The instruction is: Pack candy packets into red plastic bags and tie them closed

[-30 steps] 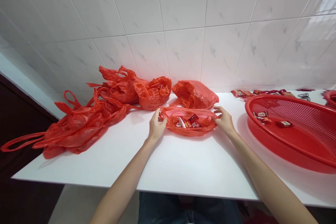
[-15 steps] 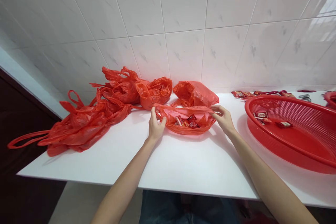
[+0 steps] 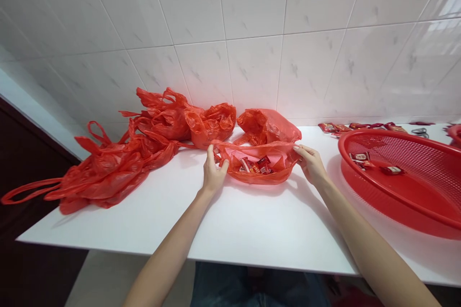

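Note:
Between my hands a red plastic bag [image 3: 266, 179] lies on the white table [image 3: 252, 230] with its mouth spread wide. Several small red packets [image 3: 255, 166] show inside it. My left hand [image 3: 214, 171] pinches the left end of the bag's rim, thumb toward the opening. At the right end, my right hand [image 3: 310, 163] grips the rim between thumb and fingers. Directly behind stands another red bag [image 3: 273, 126], close against the one I hold.
Several red bags [image 3: 108, 172] are heaped at the left, reaching back to the tiled wall [image 3: 252, 72]. On the right stands a large red basket [image 3: 382, 196] with a few packets inside. More packets [image 3: 329, 127] and a metal object [image 3: 419, 132] lie behind it.
My right hand has moved slightly right, and its fingers are now closed more firmly on the bag's rim. My left hand keeps its hold. The view has shifted slightly.

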Action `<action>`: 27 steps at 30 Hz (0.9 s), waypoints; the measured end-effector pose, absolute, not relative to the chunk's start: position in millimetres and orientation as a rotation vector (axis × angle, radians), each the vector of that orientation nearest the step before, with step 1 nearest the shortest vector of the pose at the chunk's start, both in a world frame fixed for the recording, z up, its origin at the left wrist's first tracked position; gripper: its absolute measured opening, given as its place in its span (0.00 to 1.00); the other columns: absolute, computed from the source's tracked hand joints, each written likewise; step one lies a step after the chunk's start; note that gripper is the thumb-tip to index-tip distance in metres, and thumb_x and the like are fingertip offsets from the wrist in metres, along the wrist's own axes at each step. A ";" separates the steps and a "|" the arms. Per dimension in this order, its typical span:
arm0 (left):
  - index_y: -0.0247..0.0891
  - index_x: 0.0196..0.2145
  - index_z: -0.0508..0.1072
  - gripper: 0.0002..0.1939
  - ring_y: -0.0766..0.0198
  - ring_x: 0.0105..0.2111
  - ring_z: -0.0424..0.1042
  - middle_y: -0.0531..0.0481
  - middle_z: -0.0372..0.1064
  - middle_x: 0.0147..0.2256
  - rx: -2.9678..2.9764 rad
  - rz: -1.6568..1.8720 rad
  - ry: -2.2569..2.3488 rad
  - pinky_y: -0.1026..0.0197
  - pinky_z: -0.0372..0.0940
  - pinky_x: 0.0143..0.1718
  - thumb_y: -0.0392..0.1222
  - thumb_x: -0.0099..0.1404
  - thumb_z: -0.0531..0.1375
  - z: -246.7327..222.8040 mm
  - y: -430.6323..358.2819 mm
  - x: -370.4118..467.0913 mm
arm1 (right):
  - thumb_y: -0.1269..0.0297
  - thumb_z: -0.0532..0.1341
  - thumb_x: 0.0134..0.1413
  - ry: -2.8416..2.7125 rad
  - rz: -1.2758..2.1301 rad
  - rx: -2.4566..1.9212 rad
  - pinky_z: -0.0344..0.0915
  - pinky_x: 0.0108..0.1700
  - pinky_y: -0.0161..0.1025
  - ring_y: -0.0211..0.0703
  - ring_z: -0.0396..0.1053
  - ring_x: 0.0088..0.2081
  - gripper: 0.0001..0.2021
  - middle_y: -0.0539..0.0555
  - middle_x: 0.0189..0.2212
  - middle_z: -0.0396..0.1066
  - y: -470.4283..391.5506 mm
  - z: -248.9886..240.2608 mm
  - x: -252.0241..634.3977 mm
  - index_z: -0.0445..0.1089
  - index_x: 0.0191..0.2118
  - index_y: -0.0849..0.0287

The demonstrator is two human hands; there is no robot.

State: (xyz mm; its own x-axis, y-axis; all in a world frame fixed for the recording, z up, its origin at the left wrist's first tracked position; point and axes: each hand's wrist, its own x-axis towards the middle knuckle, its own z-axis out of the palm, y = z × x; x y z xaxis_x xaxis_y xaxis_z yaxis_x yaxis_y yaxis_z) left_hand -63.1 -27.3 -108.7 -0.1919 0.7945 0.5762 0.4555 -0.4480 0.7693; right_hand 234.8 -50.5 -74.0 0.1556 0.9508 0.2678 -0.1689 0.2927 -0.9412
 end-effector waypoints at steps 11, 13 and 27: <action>0.40 0.62 0.60 0.33 0.62 0.37 0.74 0.45 0.72 0.45 1.754 1.721 1.456 0.61 0.70 0.37 0.41 0.60 0.62 -101.2 -34.3 -59.2 | 0.50 0.72 0.40 -1.062 1.079 -0.882 0.69 0.32 0.40 0.40 0.66 0.26 0.17 0.49 0.25 0.68 -52.2 -69.8 241.1 0.66 0.26 0.55; 0.40 0.62 0.60 0.33 0.63 0.36 0.74 0.45 0.72 0.45 1.764 1.722 1.456 0.61 0.70 0.36 0.41 0.60 0.62 -99.7 -36.0 -58.5 | 0.51 0.71 0.42 -1.055 1.083 -0.871 0.70 0.34 0.41 0.41 0.68 0.27 0.15 0.49 0.26 0.70 -52.5 -68.7 243.1 0.68 0.28 0.54; 0.37 0.61 0.64 0.33 0.52 0.51 0.72 0.37 0.70 0.54 1.875 1.843 1.539 0.52 0.71 0.50 0.36 0.57 0.61 -99.7 -30.2 -66.5 | 0.53 0.72 0.39 -1.141 0.951 -0.938 0.73 0.34 0.44 0.42 0.72 0.29 0.14 0.51 0.29 0.77 -53.1 -56.0 247.6 0.76 0.33 0.53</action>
State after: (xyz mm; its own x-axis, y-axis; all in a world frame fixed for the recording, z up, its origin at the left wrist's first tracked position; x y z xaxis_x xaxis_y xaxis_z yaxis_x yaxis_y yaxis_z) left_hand -66.5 -30.2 -99.7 -0.2397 0.6778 0.6951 0.5631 -0.4862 0.6682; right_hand 247.6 -53.1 -56.0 0.1536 0.9428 0.2957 -0.1210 0.3149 -0.9414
